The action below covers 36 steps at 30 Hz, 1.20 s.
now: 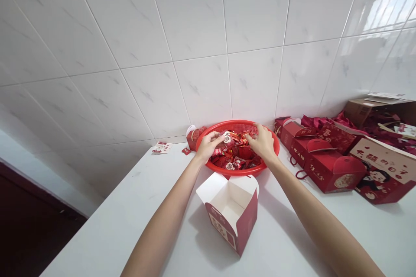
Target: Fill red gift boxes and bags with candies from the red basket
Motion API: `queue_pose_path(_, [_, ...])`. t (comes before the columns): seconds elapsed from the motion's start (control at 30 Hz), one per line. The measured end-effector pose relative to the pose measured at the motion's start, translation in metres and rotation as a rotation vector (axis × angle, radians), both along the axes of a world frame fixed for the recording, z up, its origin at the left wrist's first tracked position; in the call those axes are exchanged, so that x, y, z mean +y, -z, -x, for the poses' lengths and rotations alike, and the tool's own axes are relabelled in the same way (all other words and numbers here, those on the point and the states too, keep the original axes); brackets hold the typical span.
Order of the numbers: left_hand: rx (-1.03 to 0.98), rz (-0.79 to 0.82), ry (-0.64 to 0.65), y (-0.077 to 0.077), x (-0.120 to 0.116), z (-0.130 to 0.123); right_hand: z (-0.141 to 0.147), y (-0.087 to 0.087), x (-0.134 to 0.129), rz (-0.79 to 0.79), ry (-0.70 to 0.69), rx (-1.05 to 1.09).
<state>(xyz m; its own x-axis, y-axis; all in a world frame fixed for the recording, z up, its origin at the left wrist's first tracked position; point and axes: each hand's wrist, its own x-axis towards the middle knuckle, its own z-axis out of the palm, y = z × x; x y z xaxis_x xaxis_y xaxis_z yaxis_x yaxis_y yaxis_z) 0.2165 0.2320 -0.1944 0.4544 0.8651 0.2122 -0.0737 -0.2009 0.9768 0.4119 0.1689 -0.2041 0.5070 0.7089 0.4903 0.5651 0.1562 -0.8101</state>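
A red plastic basket (208, 167) full of wrapped candies (245, 151) stands against the wall. My left hand (209, 145) is at its left side, thumb and fingers closed on a red-wrapped candy (227, 137) with a white label. On the right side of the basket, my right hand (262, 140) reaches over the rim. Its thumb and index finger are apart above the candies; the other fingers are partly hidden. Between my forearms, just in front of the basket, a dark red and white gift box (245, 220) stands upright with its flaps open and its white inside bare.
Red gift boxes (334, 169) and a printed box (385, 173) line the right side. Behind them is a cardboard carton (357, 110). Left of the basket are a small red box (192, 138), a loose red packet (186, 151) and printed cards (161, 147). The tiled wall (201, 86) bounds the white table (130, 212).
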Motion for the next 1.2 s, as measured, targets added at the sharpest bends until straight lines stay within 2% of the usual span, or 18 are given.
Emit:
queue_pose_path(0.03, [0.011,-0.004,0.019,-0.001,-0.001,0.000,0.000,-0.001,-0.001,-0.029,-0.001,-0.001])
queue_pose_path(0.07, [0.029,-0.006,0.041,-0.002,-0.002,0.000,0.001,-0.002,-0.002,-0.034,-0.073,0.013])
queue_pose_path(0.2, [0.095,-0.002,0.128,-0.007,-0.006,0.001,0.009,-0.005,-0.007,0.144,-0.675,0.120])
queue_pose_path(0.27, [0.121,-0.002,0.144,-0.007,-0.005,0.000,0.011,-0.004,-0.007,0.188,-0.777,0.141])
queue_pose_path(0.4, [0.263,-0.033,0.112,-0.003,0.001,-0.002,0.010,-0.003,-0.005,0.108,-0.639,0.306])
queue_pose_path(0.6, [0.739,-0.215,0.183,0.002,0.009,-0.011,0.005,-0.010,-0.009,0.061,-0.484,0.537])
queue_pose_path(0.73, [0.902,-0.358,0.088,0.002,0.011,-0.022,0.003,-0.012,-0.009,0.079,-0.426,0.608])
queue_pose_path(0.9, [0.910,-0.411,0.075,0.006,0.017,-0.027,0.002,-0.012,-0.009,0.118,-0.464,0.648])
queue_pose_path(1.2, [0.814,-0.481,-0.129,0.006,0.016,-0.024,0.004,-0.014,-0.011,0.125,-0.424,0.673])
